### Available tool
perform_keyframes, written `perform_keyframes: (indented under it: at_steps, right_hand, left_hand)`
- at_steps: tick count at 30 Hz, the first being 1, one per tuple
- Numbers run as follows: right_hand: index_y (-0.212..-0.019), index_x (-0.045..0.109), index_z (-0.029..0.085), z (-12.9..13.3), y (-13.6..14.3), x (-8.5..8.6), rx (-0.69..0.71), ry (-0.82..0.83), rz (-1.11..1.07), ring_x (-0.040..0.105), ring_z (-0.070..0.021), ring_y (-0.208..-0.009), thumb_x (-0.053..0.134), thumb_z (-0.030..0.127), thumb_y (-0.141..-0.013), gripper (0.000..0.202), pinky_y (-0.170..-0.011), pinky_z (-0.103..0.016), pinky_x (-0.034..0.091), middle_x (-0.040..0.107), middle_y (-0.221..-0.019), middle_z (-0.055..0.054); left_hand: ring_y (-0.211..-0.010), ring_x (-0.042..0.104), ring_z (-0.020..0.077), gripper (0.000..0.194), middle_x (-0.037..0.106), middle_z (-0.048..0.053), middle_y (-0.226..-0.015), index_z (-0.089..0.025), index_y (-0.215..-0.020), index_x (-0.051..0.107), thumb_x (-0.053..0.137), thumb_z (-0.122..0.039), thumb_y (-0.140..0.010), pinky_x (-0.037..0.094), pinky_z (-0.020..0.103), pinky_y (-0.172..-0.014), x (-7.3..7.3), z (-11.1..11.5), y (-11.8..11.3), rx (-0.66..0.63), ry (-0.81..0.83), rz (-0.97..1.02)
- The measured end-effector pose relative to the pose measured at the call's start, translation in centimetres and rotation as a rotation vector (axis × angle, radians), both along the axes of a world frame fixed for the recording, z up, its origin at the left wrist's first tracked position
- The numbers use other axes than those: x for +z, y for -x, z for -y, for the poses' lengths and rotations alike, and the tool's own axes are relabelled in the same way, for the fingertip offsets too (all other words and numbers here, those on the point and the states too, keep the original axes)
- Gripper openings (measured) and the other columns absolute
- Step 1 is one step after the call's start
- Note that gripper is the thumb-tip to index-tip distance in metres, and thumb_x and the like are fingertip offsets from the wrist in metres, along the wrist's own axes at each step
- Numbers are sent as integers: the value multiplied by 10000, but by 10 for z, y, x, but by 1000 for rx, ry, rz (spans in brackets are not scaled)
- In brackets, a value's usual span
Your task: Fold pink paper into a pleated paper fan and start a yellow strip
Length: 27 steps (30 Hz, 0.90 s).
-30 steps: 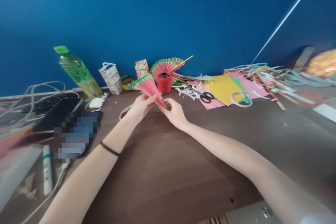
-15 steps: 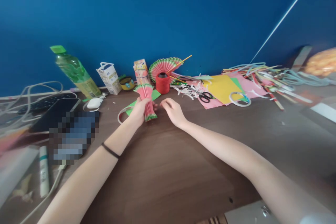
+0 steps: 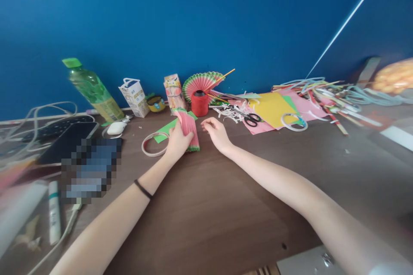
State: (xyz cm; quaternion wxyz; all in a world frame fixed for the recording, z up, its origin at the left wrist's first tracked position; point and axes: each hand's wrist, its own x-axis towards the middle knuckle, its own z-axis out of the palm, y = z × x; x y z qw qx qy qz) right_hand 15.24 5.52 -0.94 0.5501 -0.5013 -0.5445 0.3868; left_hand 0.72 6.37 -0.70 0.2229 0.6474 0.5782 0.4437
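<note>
Left hand [image 3: 179,141]'s pinching the pink, green-edged pleated paper [image 3: 188,125] over the brown wooden worktop [image 3: 193,206]. Right hand [image 3: 218,135]'s curled nearby, can't tell if it's gripping anything. Looks mid-handling; moving it probably calls for keeping pleats together.

Mid-frame: folded paper [image 3: 189,133] in my left hand [image 3: 178,139]; my right hand [image 3: 218,135] just right, apart from it. Tape roll [image 3: 144,147] left of my left hand, overlapping loose sheet [image 3: 167,127]. Spool [image 3: 199,105] beyond my hands, fan [image 3: 200,82] behind spool. Left side: carton [image 3: 134,98] right of bottle [image 3: 95,90]. Lower left: phone [image 3: 93,167], marker [image 3: 54,215] left of it. Right of centre: scissors [image 3: 253,119] on paper sheets [image 3: 271,109], strips [image 3: 327,96] farther right.
</note>
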Motion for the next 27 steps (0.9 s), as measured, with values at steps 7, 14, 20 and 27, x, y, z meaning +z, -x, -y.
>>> perform_keyframes:
  at_steps: [7,14,20,27]
  right_hand:
    - [-782,540,187,-26,-8,7,-109,35,-84,566,-100,-611,462,195,-759,82,-611,-232,441,585,-759,13]
    - [-766,453,181,-80,-16,27,-280,154,-54,506,-65,-483,488,311,-843,155,-500,-201,414,581,-729,7]
    - [-702,492,162,-84,-24,40,-174,185,-27,479,-45,-433,509,196,-849,152,-422,-145,359,550,-558,37]
    - [-608,473,157,-85,-26,49,-70,192,14,463,-46,-381,556,214,-833,246,-371,-151,302,536,-495,35]
  left_hand:
    - [-1351,261,293,735,331,162,-1438,-110,-1363,342,578,-181,-670,181,420,-1128,-6,-4,2,52,11,172]
    - [-1341,300,240,529,383,98,-1412,-188,-1262,499,496,-182,-733,207,378,-1130,-8,-5,3,47,19,242]
    - [-1297,364,245,463,450,114,-1341,-171,-1193,545,483,-177,-734,260,388,-1106,-8,-5,4,33,6,229]
    - [-1229,433,226,393,501,96,-1247,-200,-1128,568,474,-188,-747,313,383,-1070,-6,-2,4,33,-5,252]
